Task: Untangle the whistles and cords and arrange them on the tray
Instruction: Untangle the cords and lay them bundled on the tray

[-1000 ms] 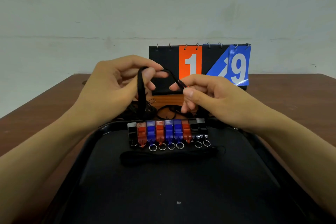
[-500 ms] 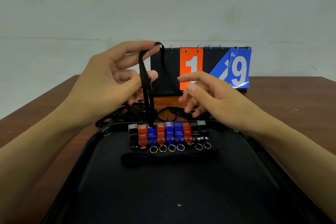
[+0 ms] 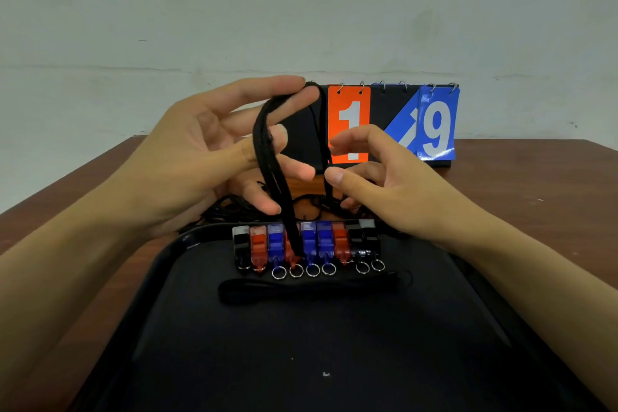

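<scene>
A black tray [image 3: 301, 361] lies before me on the brown table. Along its far edge stands a row of several whistles [image 3: 309, 241], black, red and blue, with key rings toward me. One folded black cord [image 3: 307, 288] lies just in front of the row. My left hand [image 3: 207, 157] is raised above the tray's far edge, fingers pinching a black cord [image 3: 271, 160] looped over them; its strands hang down over the whistles. My right hand [image 3: 388, 184] hovers beside it, fingers spread, touching one hanging strand. A tangle of black cords [image 3: 234, 211] lies behind the tray.
A flip scoreboard [image 3: 391, 124] showing an orange 1 and a blue 9 stands at the table's back, against a pale wall. Brown table [image 3: 551, 184] surface shows left and right of the tray.
My left hand has lifted the cord higher, pulling its loop up from the pile. My right hand has let go of the cord end and opened its fingers.
</scene>
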Tool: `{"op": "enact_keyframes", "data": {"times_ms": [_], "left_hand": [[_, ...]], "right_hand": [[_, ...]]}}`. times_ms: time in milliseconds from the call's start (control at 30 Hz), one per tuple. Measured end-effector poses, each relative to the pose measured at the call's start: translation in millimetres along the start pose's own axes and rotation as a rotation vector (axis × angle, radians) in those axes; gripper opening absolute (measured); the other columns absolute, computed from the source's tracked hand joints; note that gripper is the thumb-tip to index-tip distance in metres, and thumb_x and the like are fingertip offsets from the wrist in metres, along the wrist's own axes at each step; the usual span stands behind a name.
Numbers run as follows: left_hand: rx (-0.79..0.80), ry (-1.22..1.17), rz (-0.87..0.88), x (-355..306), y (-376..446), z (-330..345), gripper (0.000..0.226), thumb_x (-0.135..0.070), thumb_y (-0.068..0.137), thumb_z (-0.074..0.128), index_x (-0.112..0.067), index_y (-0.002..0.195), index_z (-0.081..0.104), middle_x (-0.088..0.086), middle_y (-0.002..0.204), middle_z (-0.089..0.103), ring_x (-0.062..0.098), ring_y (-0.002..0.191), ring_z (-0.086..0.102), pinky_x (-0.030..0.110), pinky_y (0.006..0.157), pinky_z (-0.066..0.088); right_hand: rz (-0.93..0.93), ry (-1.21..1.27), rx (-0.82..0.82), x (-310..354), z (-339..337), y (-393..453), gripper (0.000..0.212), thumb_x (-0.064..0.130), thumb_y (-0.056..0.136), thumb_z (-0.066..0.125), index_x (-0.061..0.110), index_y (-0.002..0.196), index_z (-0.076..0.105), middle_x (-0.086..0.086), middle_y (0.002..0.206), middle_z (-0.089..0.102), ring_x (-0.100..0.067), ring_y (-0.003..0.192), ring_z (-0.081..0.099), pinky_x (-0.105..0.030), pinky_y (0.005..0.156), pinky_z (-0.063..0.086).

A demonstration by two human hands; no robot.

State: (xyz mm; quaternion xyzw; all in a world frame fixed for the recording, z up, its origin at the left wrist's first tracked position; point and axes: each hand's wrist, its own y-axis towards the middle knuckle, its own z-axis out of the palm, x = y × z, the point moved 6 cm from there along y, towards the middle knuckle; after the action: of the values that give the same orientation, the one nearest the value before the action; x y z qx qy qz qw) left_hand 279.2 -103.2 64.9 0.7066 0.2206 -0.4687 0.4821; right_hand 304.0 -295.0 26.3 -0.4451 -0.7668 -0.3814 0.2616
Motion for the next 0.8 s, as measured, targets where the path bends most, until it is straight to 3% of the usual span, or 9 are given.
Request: {"op": "enact_keyframes", "data": {"times_ms": [100,233,333,433,500,567,633,733,800], "left_hand": [[0.021,-0.069,-0.032,0,-1,2,0.059,-0.022,0.078,0.064,-0.019,0.137,0.056,-0.007,0.140,0.066,0.024,0.082,0.080,0.021,0.051,0.060],[0.000,-0.097,-0.045,2,0,1,0.057,-0.022,0.079,0.063,-0.021,0.135,0.058,-0.008,0.139,0.066,0.025,0.085,0.080,0.021,0.054,0.061],[-0.039,-0.121,-0.054,4,2,-3,0.052,-0.020,0.083,0.060,-0.021,0.134,0.059,-0.009,0.138,0.067,0.025,0.085,0.080,0.020,0.058,0.062],[-0.058,-0.140,-0.061,3,2,-5,0.048,-0.014,0.089,0.053,-0.019,0.136,0.059,-0.007,0.138,0.067,0.025,0.085,0.080,0.021,0.063,0.062],[-0.054,-0.144,-0.062,4,2,-3,0.047,-0.012,0.089,0.051,-0.019,0.135,0.059,-0.006,0.137,0.068,0.025,0.085,0.080,0.021,0.065,0.062],[-0.041,-0.148,-0.065,4,2,-1,0.048,-0.013,0.087,0.052,-0.018,0.135,0.059,-0.005,0.135,0.069,0.023,0.085,0.080,0.021,0.065,0.062],[-0.031,-0.153,-0.066,4,1,0,0.049,-0.015,0.086,0.053,-0.018,0.135,0.058,-0.005,0.135,0.069,0.020,0.085,0.080,0.020,0.066,0.062],[-0.026,-0.159,-0.065,4,2,0,0.050,-0.019,0.084,0.056,-0.018,0.133,0.060,-0.004,0.135,0.069,0.018,0.084,0.080,0.019,0.067,0.062],[-0.036,-0.162,-0.069,4,2,-2,0.051,-0.025,0.078,0.062,-0.019,0.128,0.064,-0.002,0.133,0.071,0.017,0.085,0.080,0.019,0.067,0.062]], "right_hand": [[0.018,0.100,0.068,0,4,0,0.053,0.033,0.096,0.064,0.029,0.144,0.043,0.008,0.133,0.063,-0.013,0.100,0.074,-0.033,0.083,0.062],[0.030,0.162,0.176,3,10,-3,0.033,0.021,0.101,0.058,0.020,0.134,0.053,0.002,0.095,0.078,-0.009,0.086,0.072,-0.022,0.073,0.056],[0.012,0.246,0.205,7,9,-4,0.017,0.018,0.101,0.056,0.012,0.117,0.060,0.000,0.084,0.075,-0.012,0.077,0.069,-0.025,0.073,0.056],[-0.007,0.311,0.281,11,12,-8,0.027,0.019,0.101,0.055,-0.005,0.110,0.058,-0.001,0.096,0.076,-0.015,0.088,0.070,-0.030,0.080,0.057],[0.004,0.376,0.353,13,16,-12,0.047,0.025,0.098,0.055,-0.017,0.119,0.051,-0.003,0.114,0.075,-0.021,0.108,0.070,-0.040,0.096,0.057],[0.006,0.430,0.432,16,21,-16,0.061,0.030,0.097,0.053,-0.022,0.128,0.043,-0.010,0.131,0.068,-0.025,0.126,0.063,-0.054,0.111,0.046],[-0.003,0.447,0.504,18,25,-19,0.063,0.032,0.097,0.051,-0.020,0.131,0.042,-0.011,0.138,0.065,-0.023,0.132,0.059,-0.058,0.114,0.040],[0.012,0.414,0.560,17,30,-23,0.054,0.030,0.098,0.048,-0.016,0.125,0.051,-0.013,0.134,0.067,-0.024,0.130,0.061,-0.054,0.113,0.043],[0.024,0.400,0.574,18,31,-25,0.041,0.030,0.099,0.046,-0.009,0.105,0.057,-0.013,0.117,0.074,-0.023,0.116,0.068,-0.044,0.103,0.050]]}}
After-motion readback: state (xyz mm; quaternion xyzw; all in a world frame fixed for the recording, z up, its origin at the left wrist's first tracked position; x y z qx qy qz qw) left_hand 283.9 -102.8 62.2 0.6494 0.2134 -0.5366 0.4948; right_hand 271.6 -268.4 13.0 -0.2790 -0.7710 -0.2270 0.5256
